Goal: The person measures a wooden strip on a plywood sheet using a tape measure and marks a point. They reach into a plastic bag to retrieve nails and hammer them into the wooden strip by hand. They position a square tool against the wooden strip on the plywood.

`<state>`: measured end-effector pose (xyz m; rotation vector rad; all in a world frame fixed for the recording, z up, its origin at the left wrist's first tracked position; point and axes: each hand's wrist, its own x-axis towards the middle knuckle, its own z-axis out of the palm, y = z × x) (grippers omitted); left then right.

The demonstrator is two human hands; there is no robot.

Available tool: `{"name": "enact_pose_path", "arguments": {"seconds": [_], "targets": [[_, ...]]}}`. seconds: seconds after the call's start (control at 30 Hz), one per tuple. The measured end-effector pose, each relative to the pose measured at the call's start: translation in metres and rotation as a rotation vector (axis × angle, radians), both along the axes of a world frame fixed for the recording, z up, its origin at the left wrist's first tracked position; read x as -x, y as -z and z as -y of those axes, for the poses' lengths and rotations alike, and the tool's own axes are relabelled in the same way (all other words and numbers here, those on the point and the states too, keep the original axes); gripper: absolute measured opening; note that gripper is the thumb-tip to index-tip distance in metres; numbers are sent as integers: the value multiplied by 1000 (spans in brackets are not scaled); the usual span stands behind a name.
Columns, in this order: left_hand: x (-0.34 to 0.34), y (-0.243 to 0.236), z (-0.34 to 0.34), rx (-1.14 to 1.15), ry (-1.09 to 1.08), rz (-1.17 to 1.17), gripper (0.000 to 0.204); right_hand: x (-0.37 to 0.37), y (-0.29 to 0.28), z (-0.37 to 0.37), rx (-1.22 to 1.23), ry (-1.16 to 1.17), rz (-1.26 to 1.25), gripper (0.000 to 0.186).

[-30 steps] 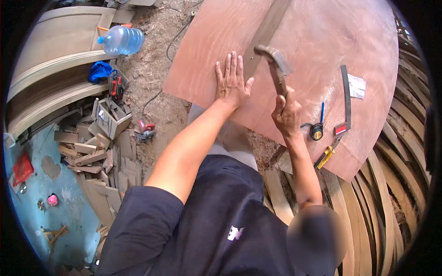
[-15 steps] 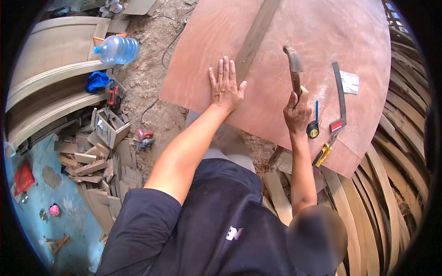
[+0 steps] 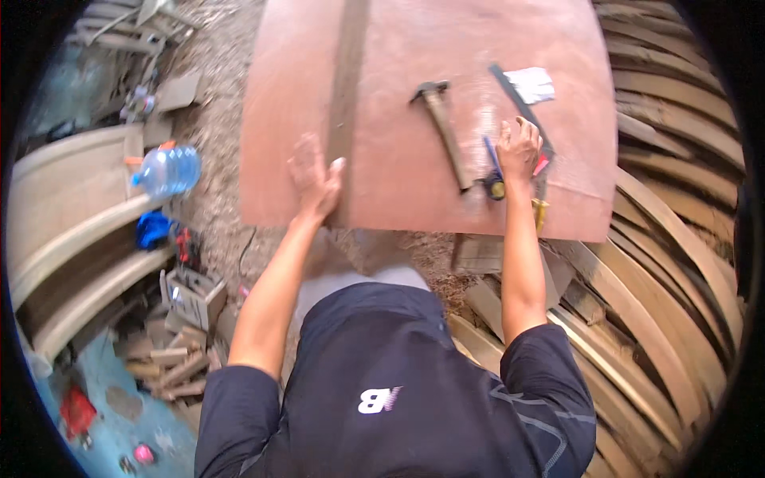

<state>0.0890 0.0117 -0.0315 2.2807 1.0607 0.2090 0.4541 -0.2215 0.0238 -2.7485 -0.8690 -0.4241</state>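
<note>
My left hand (image 3: 315,182) lies spread on a reddish plywood sheet (image 3: 422,191), its thumb at the edge of a long dark wooden strip (image 3: 348,95). The fingers are a little blurred. Toward the right, my right hand (image 3: 518,150) hovers over or touches a dark-bladed square (image 3: 516,92), fingers loosely bent and nothing visible in them. Left of it lie a blue pencil (image 3: 492,153) and a tape measure (image 3: 496,187). A wooden-handled hammer (image 3: 448,135) rests on the sheet between my hands. Partly behind my right wrist is a yellow-handled tool (image 3: 540,213).
White paper (image 3: 532,84) lies beside the square's blade. Curved planks (image 3: 669,279) are stacked along the right. To the left stand a large water bottle (image 3: 167,171), wooden panels, a wooden box (image 3: 195,299) and a pile of offcuts (image 3: 179,362).
The hammer has gone from my right hand onto the sheet, and that hand has moved to the square. My left hand now lies by the wooden strip. The whole view has turned.
</note>
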Motion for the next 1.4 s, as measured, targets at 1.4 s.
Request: {"name": "enact_pose_path", "arguments": {"seconds": [1.4], "targets": [[-277,-28,168,237,65,18,117,337,-89,281,-649,476,-689,45]]}}
